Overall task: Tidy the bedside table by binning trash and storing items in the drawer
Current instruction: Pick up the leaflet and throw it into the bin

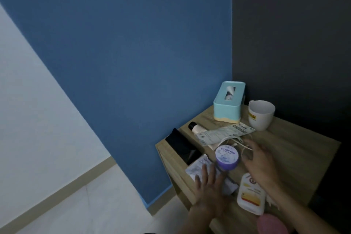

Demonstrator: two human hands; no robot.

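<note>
A wooden bedside table stands in the corner, cluttered. My left hand lies flat with fingers spread over a crumpled white wrapper near the front edge. My right hand hovers open beside a purple round jar and above a tangle of white cord. A white lotion bottle lies on its side below my right wrist. A flat printed packet and a small white tube with a black cap lie further back.
A teal tissue box and a white mug stand at the back by the dark wall. A black phone-like slab lies on the left edge. Something pink shows at the bottom. Pale floor lies to the left.
</note>
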